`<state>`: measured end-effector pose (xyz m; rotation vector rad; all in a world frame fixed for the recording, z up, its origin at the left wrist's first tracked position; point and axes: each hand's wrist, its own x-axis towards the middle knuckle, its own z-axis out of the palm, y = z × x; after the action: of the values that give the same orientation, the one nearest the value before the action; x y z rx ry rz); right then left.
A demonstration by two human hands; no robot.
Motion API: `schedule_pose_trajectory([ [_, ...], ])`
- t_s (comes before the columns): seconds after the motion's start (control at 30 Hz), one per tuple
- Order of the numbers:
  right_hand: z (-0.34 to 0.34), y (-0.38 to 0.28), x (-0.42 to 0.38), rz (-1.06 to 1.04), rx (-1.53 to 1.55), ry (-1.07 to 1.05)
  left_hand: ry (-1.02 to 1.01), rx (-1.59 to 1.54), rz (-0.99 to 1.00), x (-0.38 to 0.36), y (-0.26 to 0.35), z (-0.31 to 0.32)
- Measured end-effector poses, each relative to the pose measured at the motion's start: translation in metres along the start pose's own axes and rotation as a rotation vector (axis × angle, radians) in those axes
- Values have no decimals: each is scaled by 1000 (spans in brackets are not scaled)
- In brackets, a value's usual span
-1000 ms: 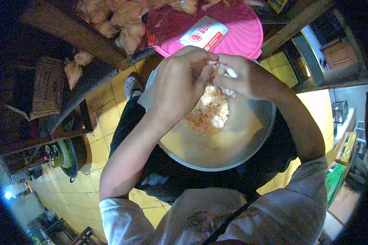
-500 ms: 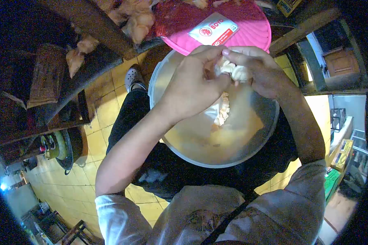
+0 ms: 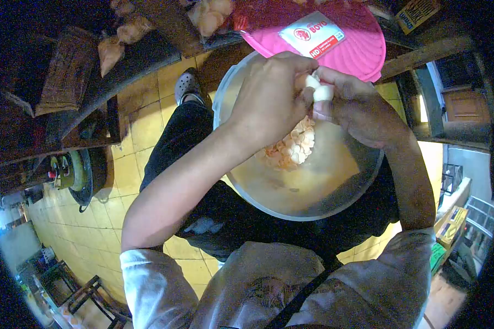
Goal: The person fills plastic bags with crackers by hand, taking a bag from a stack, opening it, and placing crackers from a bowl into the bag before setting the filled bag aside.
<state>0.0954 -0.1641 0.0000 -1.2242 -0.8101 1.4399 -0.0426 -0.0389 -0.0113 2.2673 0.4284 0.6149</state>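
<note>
Over the wide translucent tub (image 3: 307, 211), my two hands meet with their fingers closed. Small white rounded pieces (image 3: 322, 94) show between the fingertips; I cannot tell what kind they are. My left hand (image 3: 271, 96) pinches from the left, its back toward me and its fingertips partly hidden. From the other side my right hand (image 3: 359, 107) grips the same pieces, with the thumb and curled fingers around them. Below my left hand, a cluster of thin pale beige flakes (image 3: 293, 149) shows within the tub's outline.
A pink ribbed plastic lid (image 3: 362, 44) lies beyond the tub, bearing a white-and-red BOYO packet (image 3: 313, 35). Clear bags of beige pieces (image 3: 211, 19) sit on the dark wooden bench (image 3: 148, 71) at upper left. A shoe-clad foot (image 3: 189, 85) rests on yellow tiles.
The view has shifted, moving the tub and lid rightward. My hands have changed their hold on the white pieces, and more of the beige flakes shows below them.
</note>
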Motion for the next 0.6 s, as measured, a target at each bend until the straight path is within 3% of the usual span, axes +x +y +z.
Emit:
schedule_pose_trajectory([
  [0.07, -1, 9, -2, -73, -346, 209, -57, -35, -46, -1, 0, -2],
  [0.1, 2, 3, -2, -71, -346, 205, -118, -70, -88, -1, 0, -3],
  [0.2, 9, -11, -2, -76, -866, 156, -192, -316, -246, -1, 0, -1],
  [0.27, 5, -3, 0, -158, -1752, 280, -168, -291, -229, -2, -1, 3],
  [0.3, 8, -7, 0, -160, -1750, 275, -149, -268, -208, -2, -1, 5],
  [0.37, 15, -20, 3, 75, -1219, 141, -142, -234, -189, -1, -4, 5],
  [0.4, 13, -16, 3, 74, -1219, 131, -138, -202, -170, -1, -6, 5],
  [0.47, 2, -4, 1, -66, -821, 180, -100, -139, -147, 0, -8, 1],
  [0.57, 2, -8, 3, -217, -908, 310, -13, 69, -44, 1, -13, -7],
  [0.6, 9, -9, 5, -63, -574, 333, 28, 212, 46, 3, -13, -10],
])
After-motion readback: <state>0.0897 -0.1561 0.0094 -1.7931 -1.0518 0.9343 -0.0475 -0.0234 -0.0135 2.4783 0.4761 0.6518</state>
